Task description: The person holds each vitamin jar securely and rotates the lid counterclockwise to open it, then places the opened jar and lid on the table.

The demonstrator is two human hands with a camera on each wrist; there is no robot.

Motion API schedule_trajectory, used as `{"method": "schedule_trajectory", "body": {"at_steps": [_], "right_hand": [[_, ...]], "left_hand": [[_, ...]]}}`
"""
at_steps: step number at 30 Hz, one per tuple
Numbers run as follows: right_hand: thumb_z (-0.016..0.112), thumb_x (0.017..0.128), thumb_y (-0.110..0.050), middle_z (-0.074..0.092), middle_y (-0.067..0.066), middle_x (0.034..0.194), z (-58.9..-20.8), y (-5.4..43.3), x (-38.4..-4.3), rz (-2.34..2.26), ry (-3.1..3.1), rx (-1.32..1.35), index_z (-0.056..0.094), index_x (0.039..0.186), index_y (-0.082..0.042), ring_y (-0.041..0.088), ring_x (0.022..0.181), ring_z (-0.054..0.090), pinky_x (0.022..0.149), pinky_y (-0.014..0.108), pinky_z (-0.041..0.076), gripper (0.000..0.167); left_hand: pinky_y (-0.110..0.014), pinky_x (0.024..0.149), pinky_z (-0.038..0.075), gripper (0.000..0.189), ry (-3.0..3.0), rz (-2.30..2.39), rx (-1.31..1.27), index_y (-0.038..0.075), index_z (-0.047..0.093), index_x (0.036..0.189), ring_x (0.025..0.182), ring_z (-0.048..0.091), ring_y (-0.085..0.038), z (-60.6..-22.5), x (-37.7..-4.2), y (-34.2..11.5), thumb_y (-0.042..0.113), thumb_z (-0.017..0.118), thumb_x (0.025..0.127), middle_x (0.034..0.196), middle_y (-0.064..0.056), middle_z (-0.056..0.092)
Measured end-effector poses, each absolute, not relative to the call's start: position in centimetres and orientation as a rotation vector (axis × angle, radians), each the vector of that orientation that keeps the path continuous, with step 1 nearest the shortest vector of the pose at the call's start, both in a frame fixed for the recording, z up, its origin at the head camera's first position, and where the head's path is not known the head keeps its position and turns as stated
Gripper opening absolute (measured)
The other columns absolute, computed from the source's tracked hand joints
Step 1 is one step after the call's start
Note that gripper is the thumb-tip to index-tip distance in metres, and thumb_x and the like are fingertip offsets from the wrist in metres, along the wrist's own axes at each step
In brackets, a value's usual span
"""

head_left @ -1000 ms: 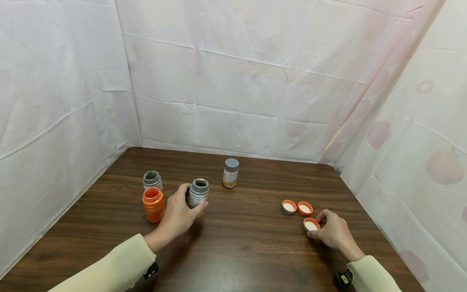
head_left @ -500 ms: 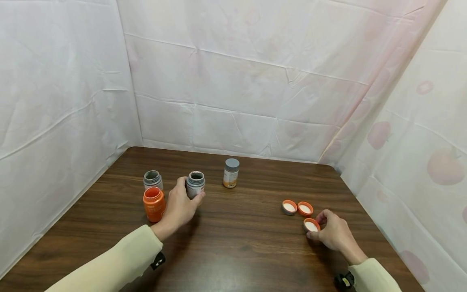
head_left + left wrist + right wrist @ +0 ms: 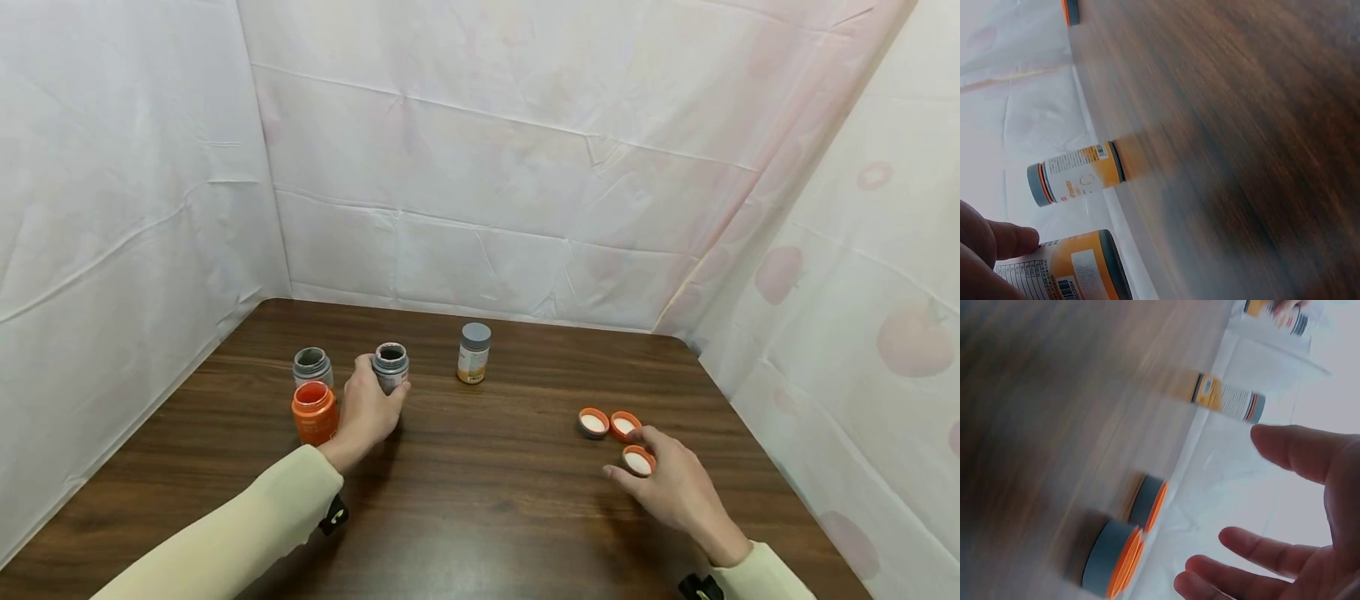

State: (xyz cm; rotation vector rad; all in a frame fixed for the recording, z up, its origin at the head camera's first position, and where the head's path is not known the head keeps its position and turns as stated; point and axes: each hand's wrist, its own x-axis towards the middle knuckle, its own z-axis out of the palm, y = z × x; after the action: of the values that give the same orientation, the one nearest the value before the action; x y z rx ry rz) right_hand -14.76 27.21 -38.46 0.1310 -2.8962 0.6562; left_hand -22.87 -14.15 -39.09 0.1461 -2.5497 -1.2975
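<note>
My left hand (image 3: 367,414) grips an uncapped grey jar (image 3: 391,364) with a dark open mouth. In the left wrist view its label (image 3: 1088,269) shows white and yellow above a dark base. On the right, my right hand (image 3: 677,487) has its thumb and fingers spread around an upturned grey lid (image 3: 637,463) with an orange rim, without pinching it. Two more upturned lids lie just beyond: a grey one (image 3: 592,424) and an orange one (image 3: 624,425). The right wrist view shows the fingers (image 3: 1272,553) apart, nothing between them.
An open orange jar (image 3: 315,417) and another open grey jar (image 3: 312,367) stand left of my left hand. A capped jar (image 3: 473,358) stands toward the back of the wooden table (image 3: 487,500). White sheets (image 3: 480,167) wall the back and sides.
My left hand has carried the grey jar back and slightly left. My right hand has let go of the nearest lid, its thumb and fingers now spread apart.
</note>
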Motion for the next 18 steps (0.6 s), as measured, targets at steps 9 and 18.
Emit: {"method": "schedule_trajectory", "body": {"at_steps": [9,18], "right_hand": [[0.077,0.081,-0.065,0.067,0.002,0.128,-38.8,24.6,-13.3,0.666,-2.821,0.357,0.066,0.129,-0.017,0.032,0.117,0.062,0.093,0.056,0.049,0.069],[0.076,0.083,-0.064,0.060,-0.001,0.142,-39.4,23.2,-12.4,0.606,-2.739,0.540,0.067,0.133,-0.023,0.034,0.129,0.055,0.100,0.061,0.043,0.065]], "left_hand": [[-0.058,0.106,0.043,0.068,-2.546,-1.306,0.218,-0.007,0.035,0.141,0.122,0.056,-0.046,-39.8,-24.0,-14.3,0.017,0.076,0.093,0.133,-0.032,0.054],[-0.059,0.104,0.043,0.068,-2.548,-1.308,0.282,-0.009,0.035,0.140,0.123,0.055,-0.047,-40.3,-25.0,-14.3,0.015,0.076,0.092,0.132,-0.034,0.054]]}}
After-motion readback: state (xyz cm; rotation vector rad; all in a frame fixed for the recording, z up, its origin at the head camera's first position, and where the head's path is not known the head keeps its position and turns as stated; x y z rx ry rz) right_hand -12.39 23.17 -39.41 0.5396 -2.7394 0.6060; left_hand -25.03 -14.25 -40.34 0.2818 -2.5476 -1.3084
